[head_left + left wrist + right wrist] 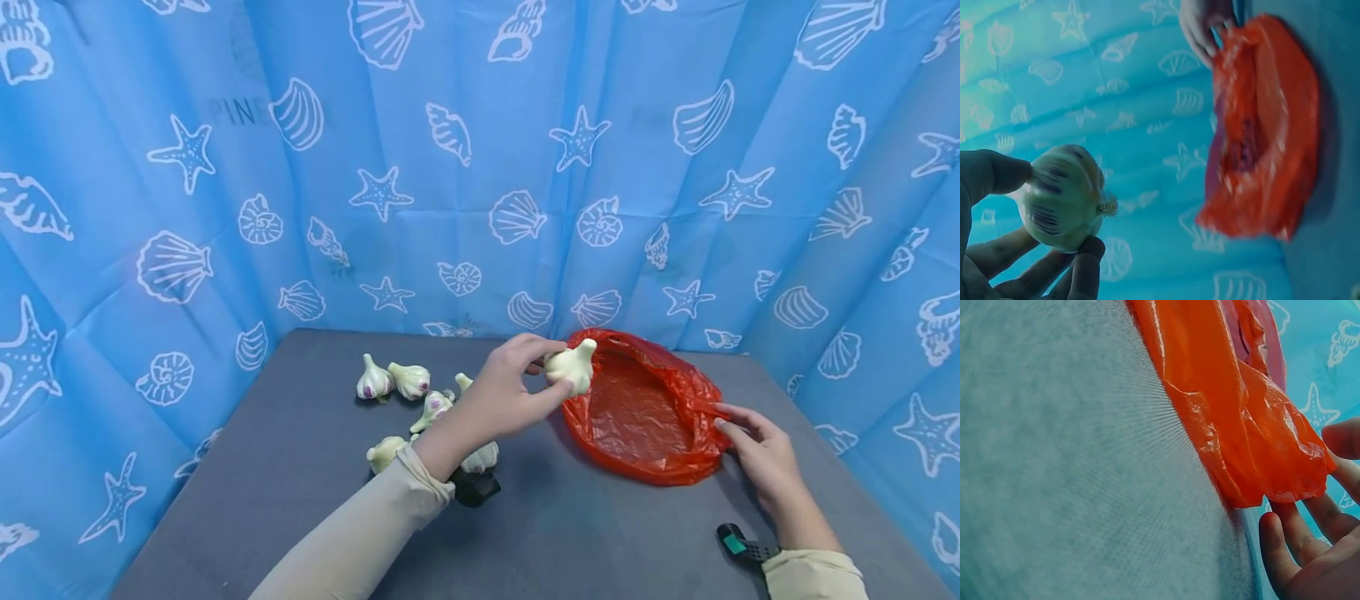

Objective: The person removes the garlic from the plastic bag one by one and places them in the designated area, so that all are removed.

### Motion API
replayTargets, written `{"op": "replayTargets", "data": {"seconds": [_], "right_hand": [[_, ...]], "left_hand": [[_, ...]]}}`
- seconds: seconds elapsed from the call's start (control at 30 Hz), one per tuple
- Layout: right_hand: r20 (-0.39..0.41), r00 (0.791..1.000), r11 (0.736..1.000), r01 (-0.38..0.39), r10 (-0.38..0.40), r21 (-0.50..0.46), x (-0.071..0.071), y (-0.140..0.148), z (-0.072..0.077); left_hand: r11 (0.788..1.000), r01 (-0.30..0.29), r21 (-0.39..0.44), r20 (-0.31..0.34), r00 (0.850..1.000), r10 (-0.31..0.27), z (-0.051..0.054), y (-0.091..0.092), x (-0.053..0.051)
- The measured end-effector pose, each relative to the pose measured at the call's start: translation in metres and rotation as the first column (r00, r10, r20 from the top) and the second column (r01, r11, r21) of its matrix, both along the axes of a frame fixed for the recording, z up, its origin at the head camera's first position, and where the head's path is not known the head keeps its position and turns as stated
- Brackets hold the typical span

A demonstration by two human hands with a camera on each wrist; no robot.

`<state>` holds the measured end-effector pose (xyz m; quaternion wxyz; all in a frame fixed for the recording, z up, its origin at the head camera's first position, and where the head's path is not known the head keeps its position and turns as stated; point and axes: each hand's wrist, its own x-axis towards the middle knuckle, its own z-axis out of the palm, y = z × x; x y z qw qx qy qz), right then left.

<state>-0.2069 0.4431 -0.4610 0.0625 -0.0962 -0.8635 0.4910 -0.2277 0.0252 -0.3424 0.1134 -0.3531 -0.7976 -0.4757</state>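
Observation:
A garlic bulb (572, 367) is pinched between the thumb and fingers of my left hand (517, 387), raised at the left rim of a red plastic bag (637, 475). The left wrist view shows the bulb's purple streaks and root tuft, with the thumb on one side and fingers on the other. The bag sits on the table with its mouth spread wide and facing up. At the bag's right edge, my right hand (765, 458) pinches the rim between thumb and fingers; the right wrist view shows fingers behind the red plastic (1285, 450).
Several more garlic bulbs (374, 379) lie on the grey table (300, 500) at the left, some partly hidden behind the left forearm. A blue curtain (465, 167) with white shell and starfish prints surrounds the table at the back and sides.

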Motion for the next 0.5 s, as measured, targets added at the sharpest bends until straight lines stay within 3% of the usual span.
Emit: {"op": "replayTargets", "data": {"seconds": [0.23, 0.5], "right_hand": [[0.048, 0.999, 0.999, 0.013, -0.015, 0.030, 0.001, 0.002, 0.000], [0.044, 0.999, 1.000, 0.008, -0.009, 0.027, -0.002, 0.000, 0.001]], "left_hand": [[0.997, -0.077, 0.005, 0.039, 0.996, 0.077, -0.011, -0.043, -0.002], [0.987, -0.157, -0.025, 0.080, 0.984, 0.159, -0.017, -0.094, 0.005]]}}
